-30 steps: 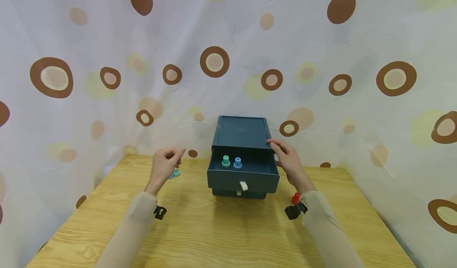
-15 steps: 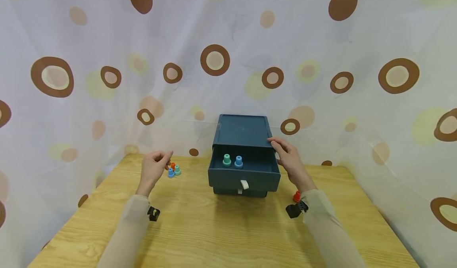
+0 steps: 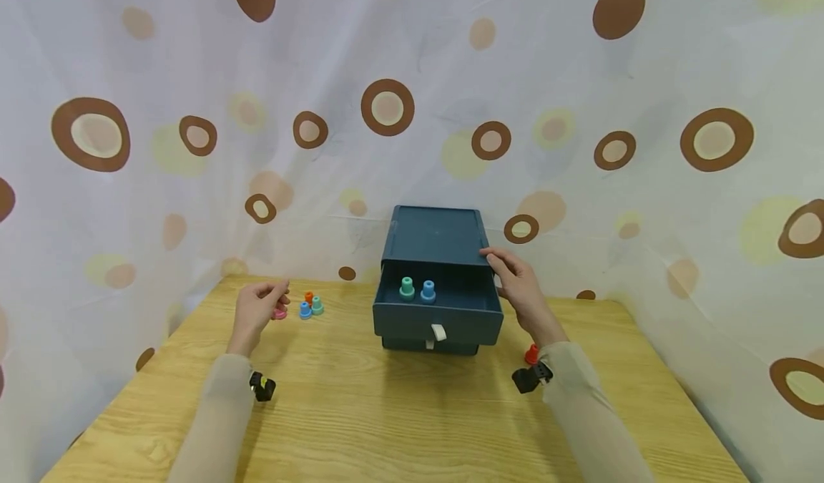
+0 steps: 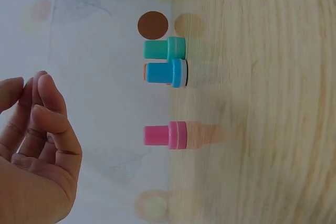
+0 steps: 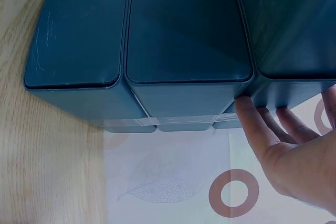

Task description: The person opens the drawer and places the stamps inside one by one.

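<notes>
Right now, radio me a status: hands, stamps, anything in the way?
Left hand empty, near pink stamp. Right hand touching drawer cabinet; top drawer open. Nothing visible between left hand and pink stamp.

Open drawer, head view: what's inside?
Green piece and blue piece, standing upright side by side. Rear of the drawer is covered by the cabinet top; can't tell what's there.

I count seven stepped pegs: five on one table [image 3: 360, 411], being one pink peg [image 4: 165, 135], one blue peg [image 4: 163, 73], one green peg [image 4: 163, 49], one orange peg [image 3: 309, 297] and one red peg [image 3: 531, 355]; two, one green [image 3: 407, 289] and one blue [image 3: 428, 293], in one open drawer [image 3: 405, 320]. I further record one cabinet [image 3: 438, 236] of three stacked sections, my two hands [image 3: 260, 311] [image 3: 518, 286] and two black wrist devices [image 3: 262, 386] [image 3: 531, 378].
</notes>
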Available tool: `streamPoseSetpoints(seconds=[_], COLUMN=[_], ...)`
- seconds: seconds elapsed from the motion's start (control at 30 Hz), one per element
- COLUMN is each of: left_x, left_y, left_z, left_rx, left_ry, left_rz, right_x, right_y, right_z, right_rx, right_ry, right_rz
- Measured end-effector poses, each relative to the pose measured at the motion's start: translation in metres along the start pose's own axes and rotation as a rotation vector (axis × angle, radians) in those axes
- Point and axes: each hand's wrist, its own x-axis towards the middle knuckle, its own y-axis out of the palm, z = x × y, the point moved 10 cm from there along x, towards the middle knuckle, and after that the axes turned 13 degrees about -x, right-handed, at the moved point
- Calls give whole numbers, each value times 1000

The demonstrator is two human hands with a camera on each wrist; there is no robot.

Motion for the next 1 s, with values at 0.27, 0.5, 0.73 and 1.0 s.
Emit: streamPoseSetpoints(seconds=[0.27, 0.5, 0.73, 1.0], left_x=[2, 7, 14, 24], left_y=[-12, -19, -21, -22], left_z=[10, 20, 41, 60], left_rx=[50, 54, 27, -2], left_ry=[-81, -143, -225, -290], left_rz=[-10, -28, -30, -56], right_x=[0, 1, 1, 1], right_y=[-1, -2, 0, 1], right_z=[0, 3, 2, -1], right_rx=[0, 1, 5, 13], right_ry=[5, 4, 3, 0], right_rz=[1, -4, 1, 3])
